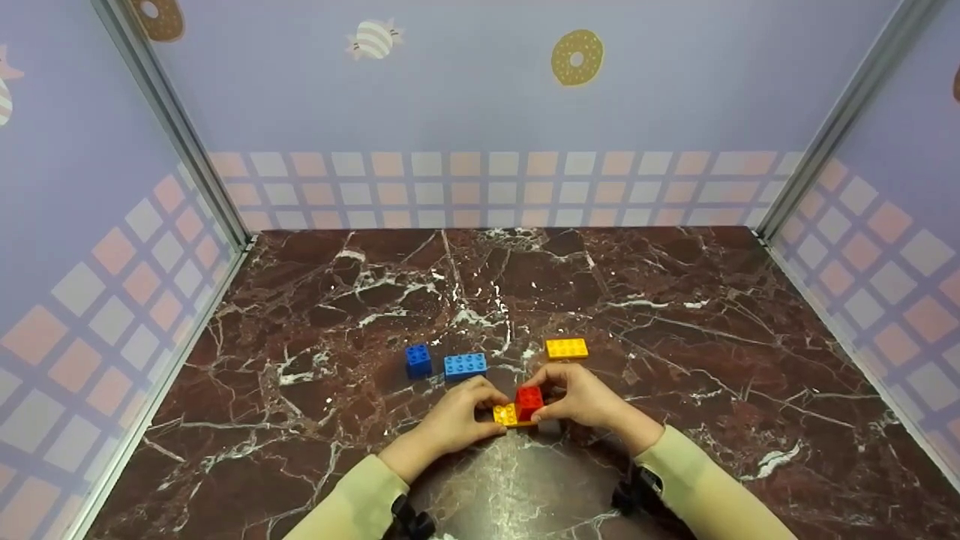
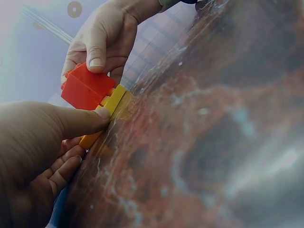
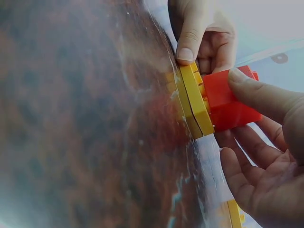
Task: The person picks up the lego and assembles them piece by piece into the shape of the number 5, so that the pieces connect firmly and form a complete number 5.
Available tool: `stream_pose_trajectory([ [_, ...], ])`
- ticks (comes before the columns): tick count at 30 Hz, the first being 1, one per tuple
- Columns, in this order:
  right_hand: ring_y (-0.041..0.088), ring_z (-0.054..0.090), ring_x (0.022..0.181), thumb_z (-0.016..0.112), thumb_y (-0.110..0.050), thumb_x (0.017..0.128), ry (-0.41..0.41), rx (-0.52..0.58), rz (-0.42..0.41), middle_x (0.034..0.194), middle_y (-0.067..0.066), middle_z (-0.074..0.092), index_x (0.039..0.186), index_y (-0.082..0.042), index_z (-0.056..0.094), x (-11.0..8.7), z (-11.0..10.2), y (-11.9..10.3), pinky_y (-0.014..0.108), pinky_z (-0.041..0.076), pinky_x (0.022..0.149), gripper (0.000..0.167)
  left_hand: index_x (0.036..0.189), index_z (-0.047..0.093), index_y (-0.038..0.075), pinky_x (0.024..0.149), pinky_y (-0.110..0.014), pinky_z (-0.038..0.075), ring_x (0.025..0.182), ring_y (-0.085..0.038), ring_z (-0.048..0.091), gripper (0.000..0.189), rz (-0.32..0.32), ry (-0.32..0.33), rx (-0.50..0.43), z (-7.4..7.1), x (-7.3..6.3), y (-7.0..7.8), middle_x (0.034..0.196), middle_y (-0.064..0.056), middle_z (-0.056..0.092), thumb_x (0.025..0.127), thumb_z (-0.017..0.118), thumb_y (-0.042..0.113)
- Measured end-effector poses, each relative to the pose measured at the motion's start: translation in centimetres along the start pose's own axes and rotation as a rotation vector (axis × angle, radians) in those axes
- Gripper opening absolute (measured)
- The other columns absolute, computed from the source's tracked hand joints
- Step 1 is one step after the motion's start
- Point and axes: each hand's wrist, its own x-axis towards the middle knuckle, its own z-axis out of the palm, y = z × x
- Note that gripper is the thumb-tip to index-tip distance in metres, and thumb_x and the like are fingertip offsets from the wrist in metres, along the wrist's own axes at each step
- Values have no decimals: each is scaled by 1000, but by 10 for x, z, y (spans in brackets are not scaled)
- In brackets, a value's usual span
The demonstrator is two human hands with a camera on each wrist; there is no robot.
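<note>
Near the front middle of the table, a flat yellow building block (image 1: 504, 415) with studs lies on the marble surface. My left hand (image 1: 457, 416) pinches its left end between thumb and fingers. A red building block (image 1: 529, 401) stands upright over the yellow block's right end, and my right hand (image 1: 581, 395) pinches it by its sides. In the right wrist view, the red block (image 3: 231, 99) meets the studs of the yellow block (image 3: 195, 102), with a few studs still showing; whether it is fully pressed down I cannot tell.
Beyond my hands lie a dark blue block (image 1: 418, 361), a light blue block (image 1: 465, 365) and a second flat yellow block (image 1: 567, 349). Patterned walls (image 1: 495, 187) close off the marble table (image 1: 637, 277) at the back and both sides.
</note>
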Motion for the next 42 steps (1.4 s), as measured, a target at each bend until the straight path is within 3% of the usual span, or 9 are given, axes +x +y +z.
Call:
stream_pose_trajectory([
  [11, 11, 70, 91, 89, -6, 76, 5, -85, -14, 108, 14, 76, 107, -5, 74, 2, -1, 0, 27, 62, 84, 35, 114, 75, 8, 91, -30, 56, 97, -16, 63, 35, 7, 11, 5, -1, -1, 1, 105, -2, 65, 83, 85, 21],
  [21, 17, 70, 90, 90, -4, 73, 10, -124, 5, 105, 14, 76, 103, -5, 74, 2, -1, -4, 40, 63, 85, 34, 114, 75, 8, 92, -31, 56, 98, -16, 63, 35, -3, 8, -3, 0, 0, 1, 106, -1, 66, 83, 85, 22],
  [33, 12, 68, 87, 90, -4, 72, 17, -141, 12, 102, 9, 76, 102, -9, 75, 1, 3, -5, 26, 61, 80, 34, 114, 75, 8, 93, -33, 56, 99, -17, 63, 35, 4, 11, -3, 0, -1, 0, 105, -2, 66, 83, 85, 21],
  [42, 11, 70, 88, 89, -4, 74, 0, -129, -19, 102, 13, 76, 103, -6, 73, 1, 1, -3, 28, 63, 81, 34, 114, 75, 7, 91, -31, 57, 99, -18, 64, 36, 33, 18, 1, 0, -2, -1, 107, -4, 66, 83, 86, 20],
])
